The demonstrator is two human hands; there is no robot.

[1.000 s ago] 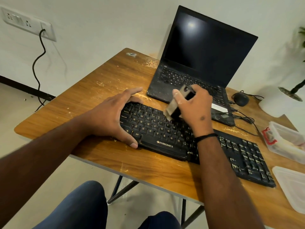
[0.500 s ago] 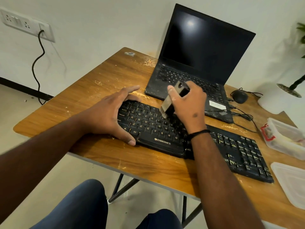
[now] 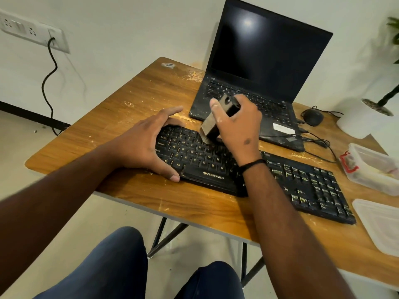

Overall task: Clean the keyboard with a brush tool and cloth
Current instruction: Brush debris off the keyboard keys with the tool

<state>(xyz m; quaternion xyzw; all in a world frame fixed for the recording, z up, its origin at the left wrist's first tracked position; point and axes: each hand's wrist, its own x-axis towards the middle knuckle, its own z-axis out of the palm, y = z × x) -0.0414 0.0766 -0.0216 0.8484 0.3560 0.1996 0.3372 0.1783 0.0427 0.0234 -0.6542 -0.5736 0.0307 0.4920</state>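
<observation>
Brush [image 3: 212, 124] in right hand [image 3: 238, 126] grip

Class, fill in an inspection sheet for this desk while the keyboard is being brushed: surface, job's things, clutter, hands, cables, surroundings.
Surface: wooden table, scattered with pale crumbs.
Job's things: black keyboard, right-side keys dusty; brush tool tilted, bristles on the upper key rows; cloth: nothing seen.
Clutter: open laptop, screen dark; mouse; plastic container; lid.
Hands: left hand braces the keyboard's left end; right hand grips the brush.
Cables: black cable from wall socket; wires beside the laptop.
Surroundings: white plant pot, pale wall.
</observation>
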